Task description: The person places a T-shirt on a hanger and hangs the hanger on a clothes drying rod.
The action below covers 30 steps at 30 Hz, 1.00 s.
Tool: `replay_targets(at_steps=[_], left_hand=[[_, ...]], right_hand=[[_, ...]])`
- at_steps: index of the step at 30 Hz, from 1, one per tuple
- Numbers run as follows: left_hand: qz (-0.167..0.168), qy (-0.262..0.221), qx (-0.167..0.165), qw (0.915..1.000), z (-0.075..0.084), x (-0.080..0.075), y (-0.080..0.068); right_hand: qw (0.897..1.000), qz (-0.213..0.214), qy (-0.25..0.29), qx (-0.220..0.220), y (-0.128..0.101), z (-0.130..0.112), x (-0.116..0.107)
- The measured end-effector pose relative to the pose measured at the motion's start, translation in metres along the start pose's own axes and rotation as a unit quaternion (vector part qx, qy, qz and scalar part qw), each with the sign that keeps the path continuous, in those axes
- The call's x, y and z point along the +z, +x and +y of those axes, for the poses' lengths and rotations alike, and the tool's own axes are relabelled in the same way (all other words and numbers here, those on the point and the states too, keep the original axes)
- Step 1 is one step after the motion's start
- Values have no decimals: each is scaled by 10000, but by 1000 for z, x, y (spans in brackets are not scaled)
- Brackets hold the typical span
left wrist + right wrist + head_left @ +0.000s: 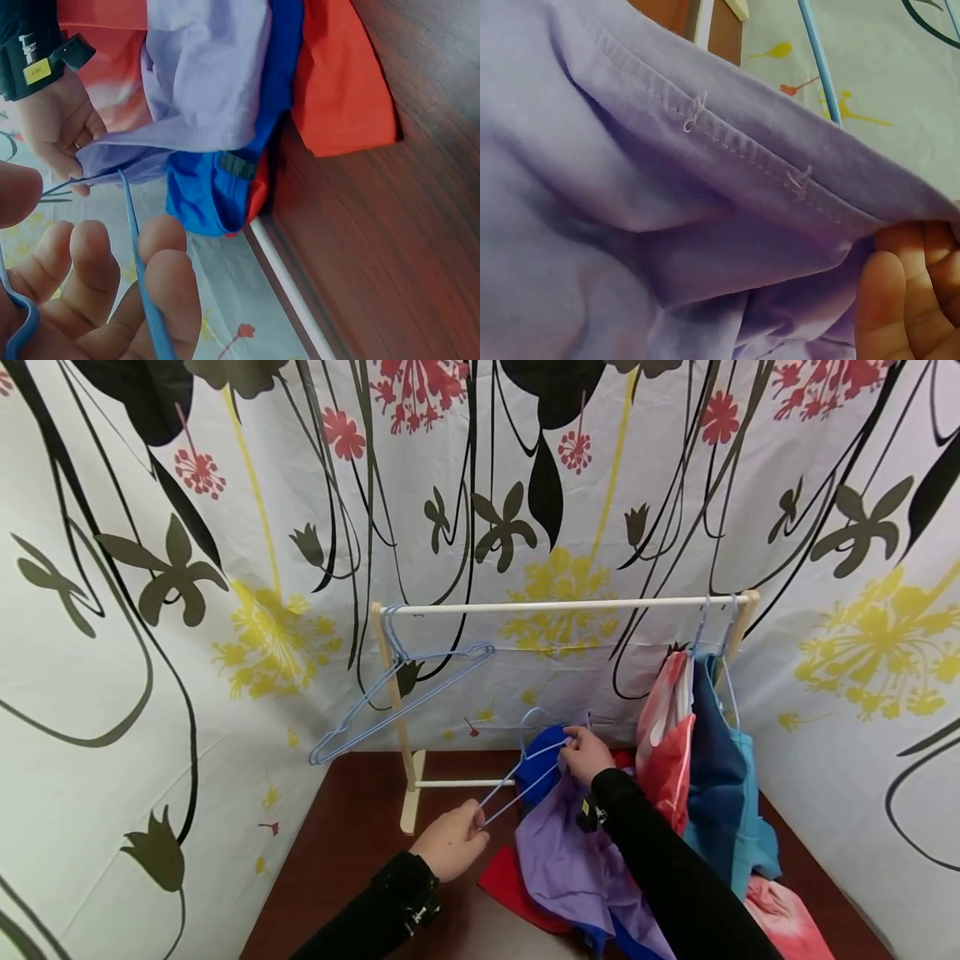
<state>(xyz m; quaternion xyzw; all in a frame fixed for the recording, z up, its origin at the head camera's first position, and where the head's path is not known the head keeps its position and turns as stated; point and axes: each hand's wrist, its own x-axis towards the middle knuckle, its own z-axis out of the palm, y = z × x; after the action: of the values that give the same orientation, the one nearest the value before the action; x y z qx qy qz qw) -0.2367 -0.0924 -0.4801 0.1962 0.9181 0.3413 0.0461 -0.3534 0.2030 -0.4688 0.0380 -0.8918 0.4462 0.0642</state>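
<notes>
Left hand (452,841): fingers closed around 1 end of a light blue thin wire hanger (522,759). Right hand (587,753): stitched edge of a lavender cloth garment (558,852) pinched at the hanger's other end; how far the wire is inside the cloth cannot be told. Hanger is held aloft, hook up, in front of the rack. Lavender garment is draped down from the right hand; 2 loose thread tufts are seen on its seam in the right wrist view. Below and behind it, a bright red cloth garment (517,893) and a royal blue cloth garment (536,768) are piled on a dark red-brown wood-grain table (330,852). Beyond, a pale wooden clothes rack (562,605) is seen: light blue bare hangers (405,714) hung at left; 2 garments at right, a red-and-white tie-dye garment (663,735) and a teal-blue garment (720,793). Backdrop: white floral-print curtain (450,552).
</notes>
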Motion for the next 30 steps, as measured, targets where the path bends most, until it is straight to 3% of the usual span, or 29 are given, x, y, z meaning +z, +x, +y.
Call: replay_targets(at_steps=[7,14,23,26,30], left_hand=[[78,-63,-32,9999,9,13,7],[71,-338,-66,9994,16,21,12],[-18,-646,-234,9976,20,28,21],[-65,-814,-277,9963,21,30,25],[-64,-993,-275,9947,22,31,28]], right_hand=[[9994,-277,213,67,-9,-9,-3],[9993,-355,49,-117,-12,-15,-4],[9964,-653,446,-300,-18,-22,-5],[9967,-590,252,-496,-20,-25,-6],[9943,-169,-463,-946,-23,-27,-8]])
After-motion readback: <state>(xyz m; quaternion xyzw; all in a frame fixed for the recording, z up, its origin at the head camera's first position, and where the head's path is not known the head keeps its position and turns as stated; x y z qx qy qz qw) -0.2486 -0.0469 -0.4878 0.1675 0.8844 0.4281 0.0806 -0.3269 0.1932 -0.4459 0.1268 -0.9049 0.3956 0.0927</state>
